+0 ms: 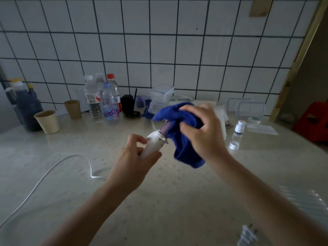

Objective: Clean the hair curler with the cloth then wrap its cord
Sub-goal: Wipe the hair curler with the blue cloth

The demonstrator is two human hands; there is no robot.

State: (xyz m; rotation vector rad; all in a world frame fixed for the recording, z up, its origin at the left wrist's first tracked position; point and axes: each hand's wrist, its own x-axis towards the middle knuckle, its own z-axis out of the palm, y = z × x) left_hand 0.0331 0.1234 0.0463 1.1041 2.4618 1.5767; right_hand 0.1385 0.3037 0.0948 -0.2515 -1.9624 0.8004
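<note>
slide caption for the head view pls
Left hand grips the hair curler by its handle while the right hand holds a blue cloth around its barrel, cord loose on the counter.

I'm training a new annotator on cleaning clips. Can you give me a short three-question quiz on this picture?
1. True or false: the cord lies loose on the counter.
2. Which hand holds the blue cloth over the hair curler? A) left B) right
3. Fill in: the left hand grips the hair curler by its white ____.
Key: 1 true; 2 B, the right hand; 3 handle.
</note>
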